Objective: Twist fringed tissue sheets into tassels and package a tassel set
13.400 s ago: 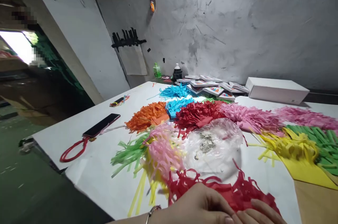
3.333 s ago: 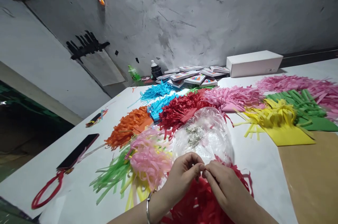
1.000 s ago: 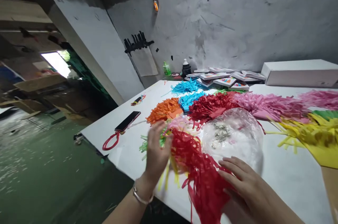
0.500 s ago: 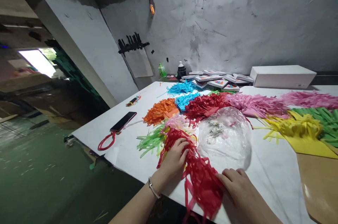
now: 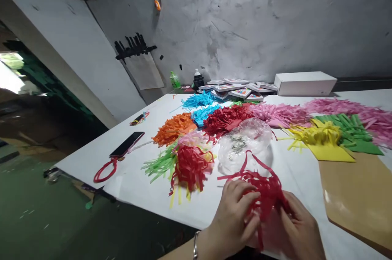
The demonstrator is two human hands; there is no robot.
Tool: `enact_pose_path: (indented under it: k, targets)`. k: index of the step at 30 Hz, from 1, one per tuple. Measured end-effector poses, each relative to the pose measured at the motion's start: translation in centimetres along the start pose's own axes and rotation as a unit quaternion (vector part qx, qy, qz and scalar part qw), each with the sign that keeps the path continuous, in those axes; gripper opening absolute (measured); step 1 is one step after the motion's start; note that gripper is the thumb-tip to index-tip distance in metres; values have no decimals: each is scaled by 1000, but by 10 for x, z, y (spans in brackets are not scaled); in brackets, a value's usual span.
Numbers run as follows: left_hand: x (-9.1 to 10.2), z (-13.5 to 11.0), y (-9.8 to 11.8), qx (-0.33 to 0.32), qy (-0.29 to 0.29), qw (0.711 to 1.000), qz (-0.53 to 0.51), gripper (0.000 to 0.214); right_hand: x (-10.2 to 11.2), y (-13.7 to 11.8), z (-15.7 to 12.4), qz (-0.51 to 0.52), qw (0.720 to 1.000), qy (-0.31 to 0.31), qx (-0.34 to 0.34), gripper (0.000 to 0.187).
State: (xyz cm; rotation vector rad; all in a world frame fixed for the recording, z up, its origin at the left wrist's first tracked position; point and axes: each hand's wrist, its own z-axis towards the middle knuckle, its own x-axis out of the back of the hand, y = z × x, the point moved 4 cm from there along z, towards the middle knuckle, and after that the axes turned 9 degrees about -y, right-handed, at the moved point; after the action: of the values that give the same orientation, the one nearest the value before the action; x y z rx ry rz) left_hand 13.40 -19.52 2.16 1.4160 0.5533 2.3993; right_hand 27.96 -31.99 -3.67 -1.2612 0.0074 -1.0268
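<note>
Close to the table's front edge, both hands are on a bunch of red fringed paper [image 5: 267, 189]. My right hand [image 5: 301, 227] grips it from the right side, thumb and fingers closed. My left hand [image 5: 231, 215], with a silver bracelet at the wrist, curls its fingers round the strips from the left. Some strips stick up in loops above the hands. Another red fringed bunch [image 5: 192, 166] lies to the left on green, yellow and pale pink strips. Just behind the hands sits a clear plastic bag [image 5: 249, 141] with small silvery bits inside.
Orange [image 5: 174, 127], blue, dark red and pink fringed bunches line the white table [image 5: 134, 190]. Yellow and green ones lie right, by a brown board [image 5: 352, 194]. A phone [image 5: 128, 144] with a red loop lies left. Flat packs and a white box [image 5: 306, 83] stand by the wall.
Part of the red paper has come away from the pile and moved right with my hands. My left hand has left the pile and joined my right. The view has turned right.
</note>
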Motion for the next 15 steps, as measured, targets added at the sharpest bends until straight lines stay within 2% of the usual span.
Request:
enact_pose_path:
  k: [1, 4, 6, 7, 9, 11, 12, 15]
  targets:
    - [-7, 4, 2, -6, 14, 1000, -1, 23, -3, -1, -2, -13, 1000, 1, 12, 16]
    - [-18, 12, -1, -40, 31, 999, 16, 17, 1, -2, -11, -112, 992, 33, 41, 29]
    - [-23, 12, -3, -60, 5, 997, 45, 16, 11, -5, -18, -188, 978, 72, 60, 44]
    - [-26, 11, -4, -67, -18, 996, 61, 17, 15, -11, -20, -215, 970, 73, 91, 49]
    - [-31, 9, -2, -88, -66, 990, 92, 17, 17, -28, -22, -255, 946, 24, 199, 50]
    - [-35, 6, 2, -114, -111, 981, 115, 18, 13, -43, -20, -293, 908, -38, 296, 47]
    - [-36, 5, 3, -124, -129, 976, 124, 18, 11, -48, -18, -315, 894, -56, 313, 46]
    - [-34, 1, 3, -132, -165, 968, 138, 15, 10, -45, -11, -367, 891, -65, 258, 39]
